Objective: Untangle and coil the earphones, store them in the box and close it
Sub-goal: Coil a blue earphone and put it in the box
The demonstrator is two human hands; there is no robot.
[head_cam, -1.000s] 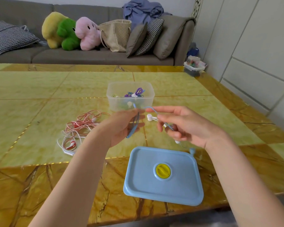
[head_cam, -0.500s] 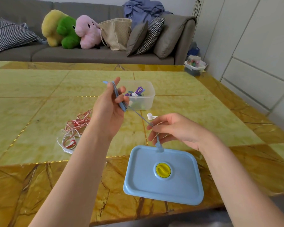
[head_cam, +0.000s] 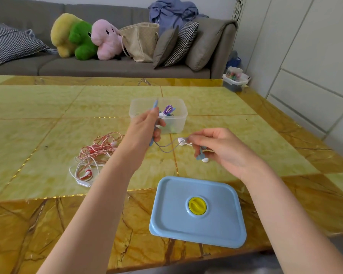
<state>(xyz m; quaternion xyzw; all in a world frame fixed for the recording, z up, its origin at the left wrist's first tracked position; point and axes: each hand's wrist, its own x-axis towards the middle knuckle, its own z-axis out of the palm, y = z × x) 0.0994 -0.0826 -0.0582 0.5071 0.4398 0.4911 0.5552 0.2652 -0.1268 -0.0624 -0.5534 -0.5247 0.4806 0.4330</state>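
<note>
Both hands up over the table (head_cam: 48,107), working the blue earphones (head_cam: 167,148). Left hand (head_cam: 147,129) is closed around a folded bundle of the blue cable, held roughly upright; one blue end sticks up above the fist, another pokes out below it. This hand sits right in front of the clear plastic box (head_cam: 178,117), partly covering its left-front wall. Right hand (head_cam: 220,149) is to the right of the box and nearer the camera, fingertips pinching the cable; a white earbud (head_cam: 181,141) shows at the fingertips and a second white piece hangs under the fingers beside a blue bit. A slack loop of cable sags between the two hands, clear of the tabletop as far as I can tell. Box is open, purple coiled earphones (head_cam: 169,109) inside, plus some green cable low down, hard to make out. Blue lid (head_cam: 174,220) with a yellow round valve (head_cam: 197,204) lies flat on the table, nearer the camera than the box, not on it. Red-and-white earphones (head_cam: 95,155) lie in a tangled heap left of the box, untouched, well apart from both hands.
</note>
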